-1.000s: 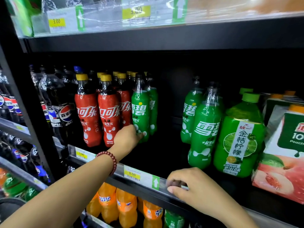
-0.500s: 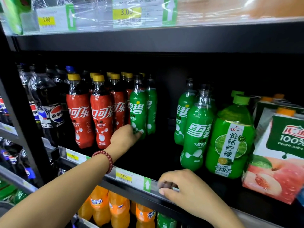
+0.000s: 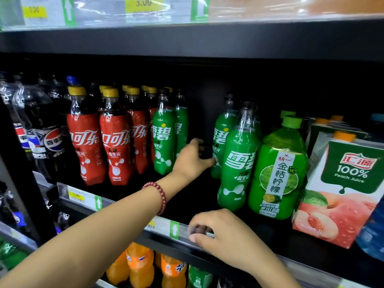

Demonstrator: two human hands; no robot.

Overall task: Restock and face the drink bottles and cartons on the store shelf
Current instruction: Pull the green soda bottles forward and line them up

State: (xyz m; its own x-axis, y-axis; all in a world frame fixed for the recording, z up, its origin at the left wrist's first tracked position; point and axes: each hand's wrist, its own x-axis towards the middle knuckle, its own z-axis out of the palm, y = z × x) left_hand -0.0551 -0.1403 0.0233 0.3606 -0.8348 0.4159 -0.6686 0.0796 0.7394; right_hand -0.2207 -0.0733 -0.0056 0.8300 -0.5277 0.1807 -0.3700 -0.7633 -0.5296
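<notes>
Bottles [image 3: 164,140] stand upright, labels forward; left hand [image 3: 192,161] reaches spread, right hand [image 3: 226,235] pinches shelf rail [image 3: 166,227].

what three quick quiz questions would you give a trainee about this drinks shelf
1. True or false: the peach juice carton stands at the left end of the shelf.
2. Multiple choice: what do the fingers of the right hand curl over? A) the clear price strip on the shelf edge, B) an orange bottle, C) a bottle cap.
3. Short answer: which wrist wears the red bead bracelet?

Key: 1 false, it is towards the right end; 2 A; 3 left.
</notes>
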